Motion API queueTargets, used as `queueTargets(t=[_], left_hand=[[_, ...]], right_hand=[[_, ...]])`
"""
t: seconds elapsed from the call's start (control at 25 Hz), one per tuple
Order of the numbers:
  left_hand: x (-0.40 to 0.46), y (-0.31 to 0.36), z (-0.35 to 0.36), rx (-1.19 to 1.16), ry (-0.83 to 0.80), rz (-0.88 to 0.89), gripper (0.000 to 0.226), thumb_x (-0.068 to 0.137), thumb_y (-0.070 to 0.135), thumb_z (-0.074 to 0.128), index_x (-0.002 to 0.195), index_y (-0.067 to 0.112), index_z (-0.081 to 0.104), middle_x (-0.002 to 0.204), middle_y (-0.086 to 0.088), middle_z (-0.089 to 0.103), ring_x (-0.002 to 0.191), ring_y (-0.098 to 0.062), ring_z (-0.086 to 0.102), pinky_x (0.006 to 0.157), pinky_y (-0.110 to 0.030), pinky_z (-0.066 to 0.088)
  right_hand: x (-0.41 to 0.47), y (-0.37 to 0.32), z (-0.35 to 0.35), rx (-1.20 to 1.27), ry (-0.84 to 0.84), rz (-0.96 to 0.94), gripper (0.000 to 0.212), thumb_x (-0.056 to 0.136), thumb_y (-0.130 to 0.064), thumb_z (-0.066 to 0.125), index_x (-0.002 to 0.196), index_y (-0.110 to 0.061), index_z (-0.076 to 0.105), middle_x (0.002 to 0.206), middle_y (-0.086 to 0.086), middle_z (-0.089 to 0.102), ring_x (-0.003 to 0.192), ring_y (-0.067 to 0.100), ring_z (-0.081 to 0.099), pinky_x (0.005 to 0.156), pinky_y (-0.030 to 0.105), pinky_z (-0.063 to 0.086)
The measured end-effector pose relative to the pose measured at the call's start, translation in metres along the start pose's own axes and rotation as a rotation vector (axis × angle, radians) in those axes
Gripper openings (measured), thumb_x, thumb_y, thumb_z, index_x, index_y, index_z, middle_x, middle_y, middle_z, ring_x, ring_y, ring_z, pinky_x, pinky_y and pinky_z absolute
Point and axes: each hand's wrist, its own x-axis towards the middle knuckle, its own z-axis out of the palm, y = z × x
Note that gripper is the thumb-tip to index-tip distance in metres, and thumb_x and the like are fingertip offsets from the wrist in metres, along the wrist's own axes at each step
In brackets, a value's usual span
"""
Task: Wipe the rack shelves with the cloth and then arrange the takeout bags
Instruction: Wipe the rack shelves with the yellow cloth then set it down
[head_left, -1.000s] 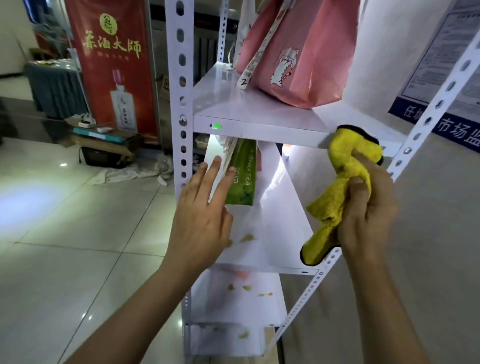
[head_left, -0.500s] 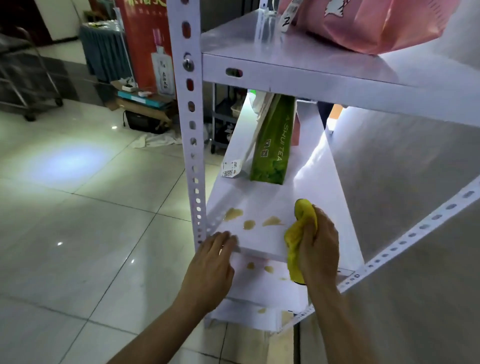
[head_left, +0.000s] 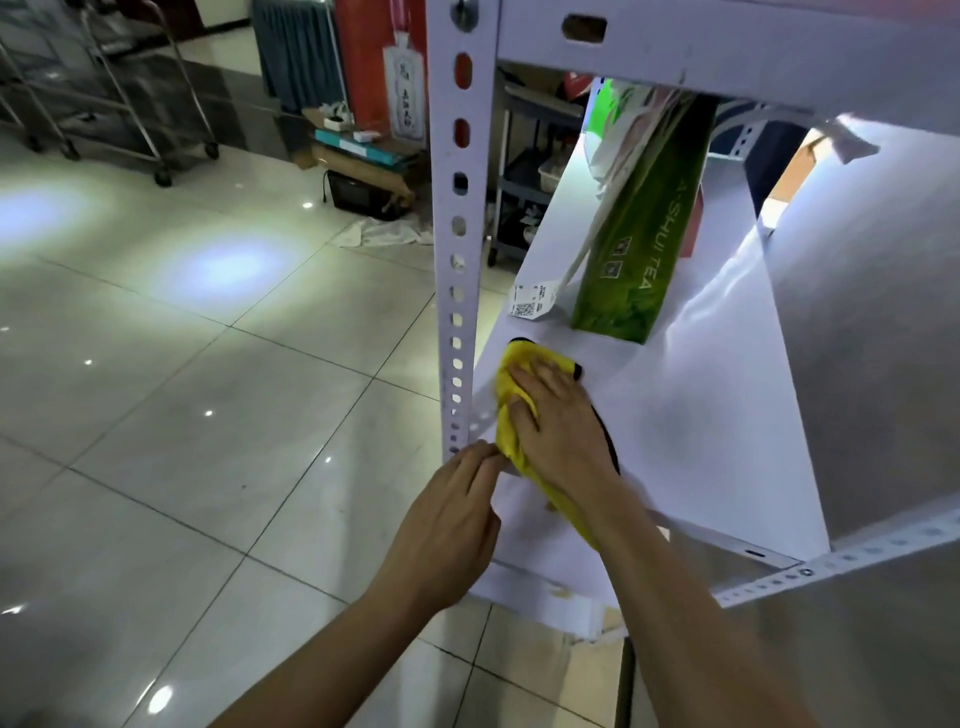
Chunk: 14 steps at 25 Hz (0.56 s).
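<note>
My right hand (head_left: 558, 426) presses a yellow cloth (head_left: 511, 415) flat on the white middle shelf (head_left: 701, 415), near its front left corner. My left hand (head_left: 452, 525) rests on the shelf's front edge beside the white perforated post (head_left: 457, 223), fingers touching the cloth's edge. A green tea bag (head_left: 644, 244) stands upright further back on the same shelf, with a white plastic bag (head_left: 618, 140) leaning against it and a receipt tag (head_left: 532, 301) hanging down. The stains seen earlier are hidden under the cloth.
The upper shelf's front lip (head_left: 727, 47) runs overhead. A lower shelf (head_left: 545, 587) shows small brown stains. A grey wall (head_left: 872, 364) is on the right. On the tiled floor to the left stand metal carts (head_left: 114, 98), boxes (head_left: 363, 156) and a red banner (head_left: 384, 62).
My right hand came down from the upper shelf with the cloth and now wipes leftward over the stained spot on the middle shelf. My left hand dropped from the green bag to the shelf's front edge.
</note>
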Motion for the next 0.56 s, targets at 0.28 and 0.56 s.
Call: queueTargets(t=[0.28,0.56], left_hand=[[-0.002,0.005,0.004,-0.022,0.014,-0.122,0.021,0.083,-0.007,0.051,0.099,0.005,0.056,0.121,-0.013,0.057,0.068,-0.03,0.052,0.059,-0.028,0.034],[-0.002,0.003,0.002,-0.025,0.07,-0.076,0.022,0.077,-0.009,0.053,0.095,0.005,0.056,0.107,-0.012,0.059,0.064,-0.018,0.034,0.059,-0.025,0.027]], right_hand=[[-0.019,-0.003,-0.004,0.049,-0.087,-0.16,0.044,0.104,-0.022,0.044,0.147,-0.017,0.049,0.159,0.003,0.038,0.149,0.017,0.029,0.123,0.035,0.018],[0.01,-0.006,-0.006,0.029,-0.074,-0.046,0.044,0.106,-0.023,0.042,0.15,-0.017,0.045,0.161,0.002,0.033,0.151,0.015,0.024,0.123,0.032,0.014]])
